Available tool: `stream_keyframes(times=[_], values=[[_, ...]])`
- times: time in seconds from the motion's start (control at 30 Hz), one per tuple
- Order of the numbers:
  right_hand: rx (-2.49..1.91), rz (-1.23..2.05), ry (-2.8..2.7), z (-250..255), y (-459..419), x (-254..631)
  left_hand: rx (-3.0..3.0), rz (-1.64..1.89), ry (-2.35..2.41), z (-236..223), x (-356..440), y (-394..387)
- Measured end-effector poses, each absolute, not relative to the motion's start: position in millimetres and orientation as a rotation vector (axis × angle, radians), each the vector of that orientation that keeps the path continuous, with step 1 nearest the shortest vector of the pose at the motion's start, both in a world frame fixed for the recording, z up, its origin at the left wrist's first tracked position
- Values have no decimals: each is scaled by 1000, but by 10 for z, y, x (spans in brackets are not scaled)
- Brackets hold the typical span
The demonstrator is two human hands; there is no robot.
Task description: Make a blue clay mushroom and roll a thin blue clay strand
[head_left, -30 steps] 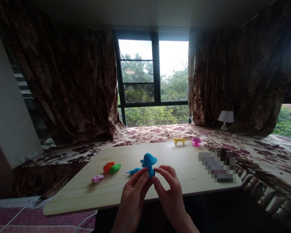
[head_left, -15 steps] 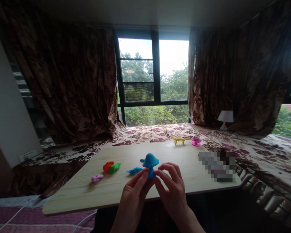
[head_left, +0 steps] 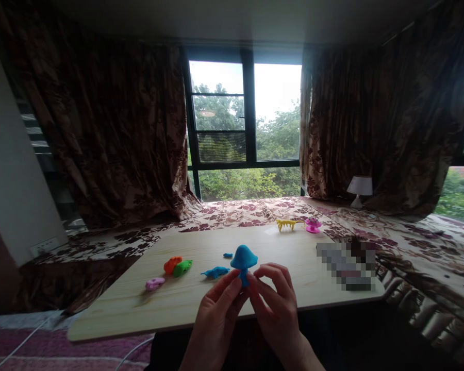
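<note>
With our left hand and right hand we pinch a blue clay mushroom by its stem, upright, over the surface. To its left we see a blue clay lump, then a green clay piece beside an orange clay piece.

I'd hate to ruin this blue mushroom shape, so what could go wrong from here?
Pressure from the left hand and right hand on the stem of the mushroom could dent or bend it. Its wide cap, overhanging that narrower stem, might sag. If it slips, it could hit the table.
</note>
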State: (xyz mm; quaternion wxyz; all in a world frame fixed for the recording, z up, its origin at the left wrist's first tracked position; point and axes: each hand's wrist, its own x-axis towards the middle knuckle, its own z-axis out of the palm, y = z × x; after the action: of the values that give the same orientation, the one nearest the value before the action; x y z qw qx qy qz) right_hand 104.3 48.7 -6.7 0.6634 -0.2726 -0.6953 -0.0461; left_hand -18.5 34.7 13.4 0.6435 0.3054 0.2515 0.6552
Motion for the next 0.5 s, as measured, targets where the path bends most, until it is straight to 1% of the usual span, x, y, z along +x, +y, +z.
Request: stream_keyframes(times=[0.33, 0.5], values=[[-616, -38, -1573, -61, 472, 1032, 645, 1473, 543, 180, -216, 302], [-591, -62, -1582, -42, 454, 1036, 658, 1426, 492, 180, -190, 308]])
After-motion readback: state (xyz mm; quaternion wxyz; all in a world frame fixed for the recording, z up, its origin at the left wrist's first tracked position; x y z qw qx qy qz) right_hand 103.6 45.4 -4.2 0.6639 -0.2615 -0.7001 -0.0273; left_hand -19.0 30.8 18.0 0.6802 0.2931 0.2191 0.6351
